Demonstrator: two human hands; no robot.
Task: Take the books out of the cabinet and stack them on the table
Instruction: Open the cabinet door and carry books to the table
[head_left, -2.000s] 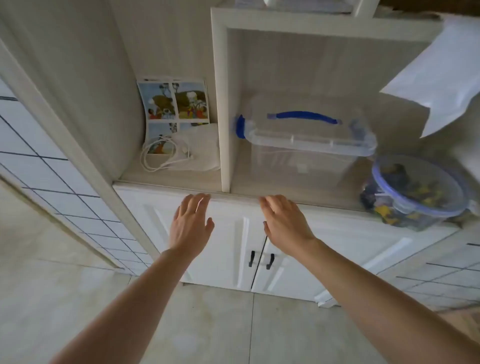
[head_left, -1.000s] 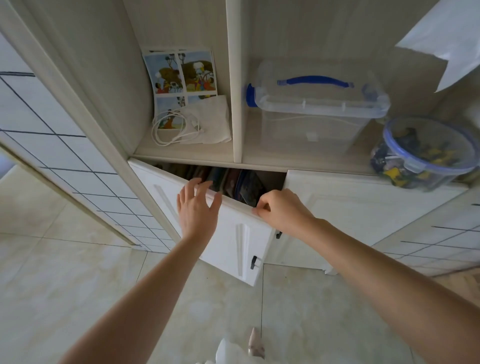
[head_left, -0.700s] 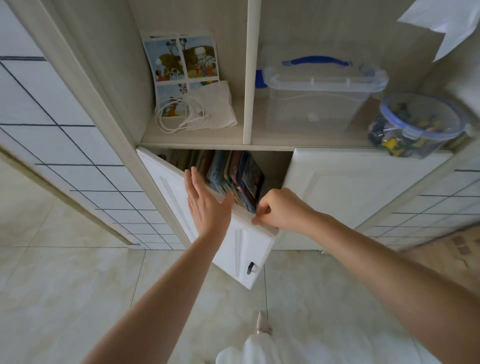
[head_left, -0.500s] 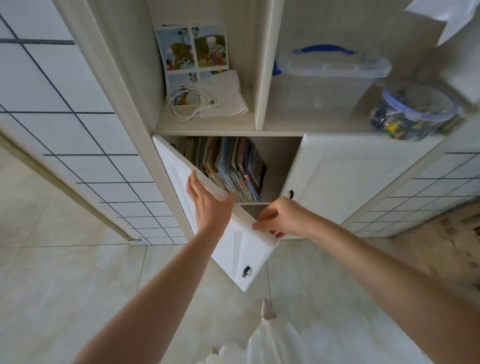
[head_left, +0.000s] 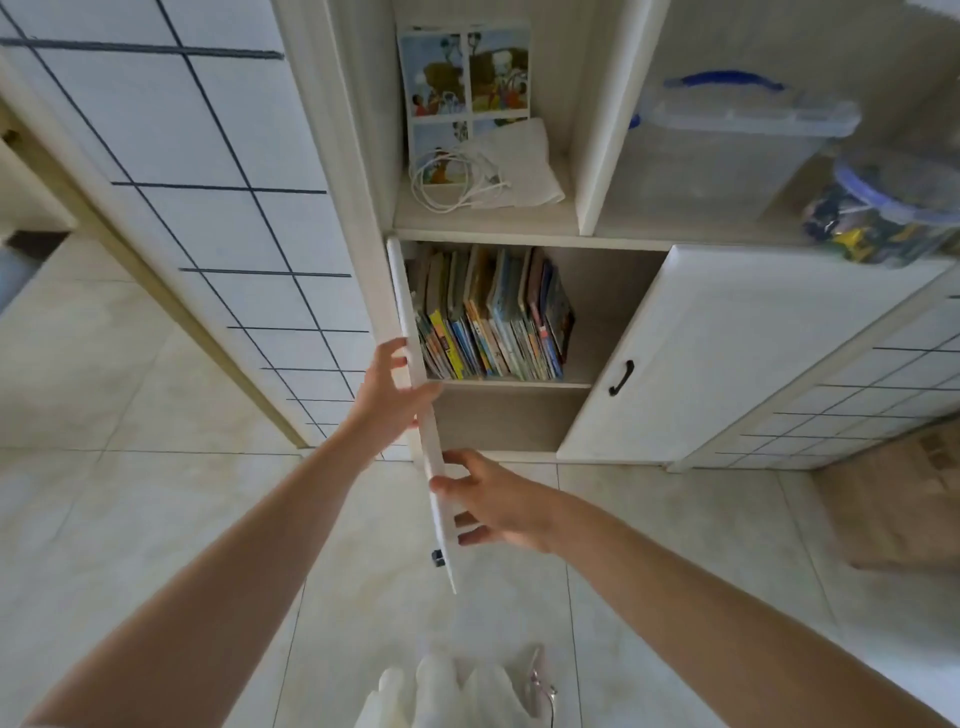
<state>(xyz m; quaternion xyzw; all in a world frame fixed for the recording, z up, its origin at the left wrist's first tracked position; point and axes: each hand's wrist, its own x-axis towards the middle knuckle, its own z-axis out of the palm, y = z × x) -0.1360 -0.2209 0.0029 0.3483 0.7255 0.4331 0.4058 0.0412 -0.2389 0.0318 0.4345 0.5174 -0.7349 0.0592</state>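
Head view, books (head_left: 493, 317): upright in a row, centre of frame, on cabinet (head_left: 597, 291) lower shelf.
Door (head_left: 418, 395): swung wide, seen edge-on.
Left hand (head_left: 387, 387): gripping door edge, thumb curled over.
Right hand (head_left: 493, 501): lower down, fingers pinching same edge.

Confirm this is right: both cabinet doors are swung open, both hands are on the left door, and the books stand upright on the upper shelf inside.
Not quite. The head view shows only the left door open; the right door is closed. The left hand and right hand are on the left door, and the books stand upright on the upper shelf.
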